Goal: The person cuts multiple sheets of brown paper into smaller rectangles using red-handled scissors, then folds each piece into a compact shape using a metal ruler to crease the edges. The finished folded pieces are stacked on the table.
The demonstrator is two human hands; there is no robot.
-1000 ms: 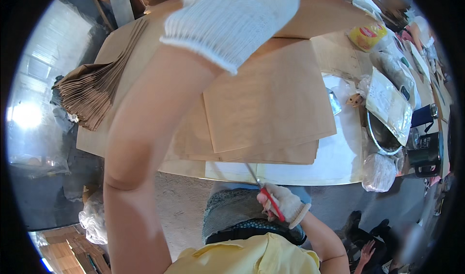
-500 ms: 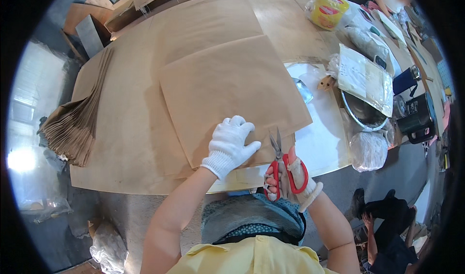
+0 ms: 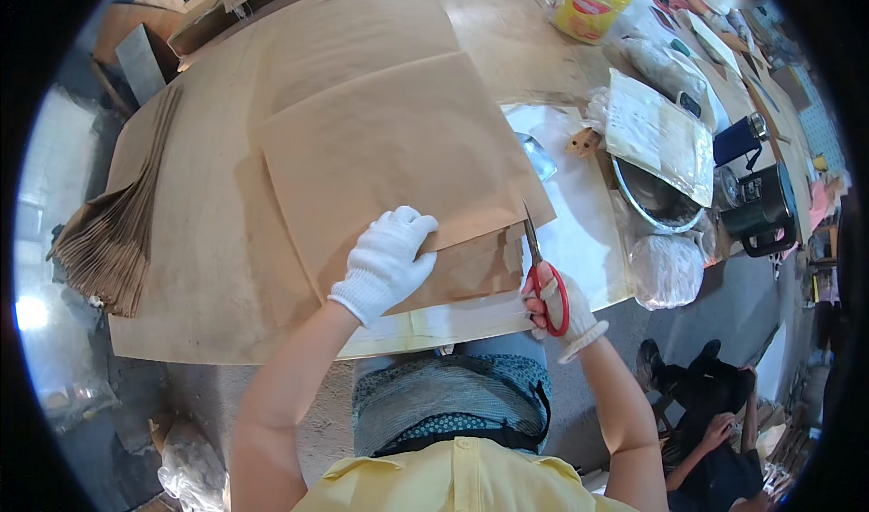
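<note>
A large brown paper sheet (image 3: pixel 398 150) lies askew over other brown sheets (image 3: pixel 362 41) on the table. My left hand (image 3: pixel 389 258), in a white knit glove, rests flat on its near edge, thumb apart from the fingers. My right hand (image 3: pixel 566 308) wears a glove with bare fingertips showing and grips red-handled scissors (image 3: pixel 532 240). Their blades point away from me and meet the sheet's near edge close to its right corner. They look nearly closed. Below that edge, an under-layer of brown paper (image 3: pixel 475 272) shows an uneven right side.
Folded brown paper (image 3: pixel 104 249) fans out at the table's left end. On the right stand a metal basin (image 3: pixel 665 227) under a plastic-covered sheet (image 3: pixel 661 136), a dark mug (image 3: pixel 760 209) and a wrapped bundle (image 3: pixel 667 272). A yellow tub (image 3: pixel 588 9) is farther back. Someone sits lower right (image 3: pixel 715 421).
The scissors have gone from spread blades beside the paper to nearly closed blades at its near edge. The whole scene has shifted slightly left in view; my left hand still presses the sheet.
</note>
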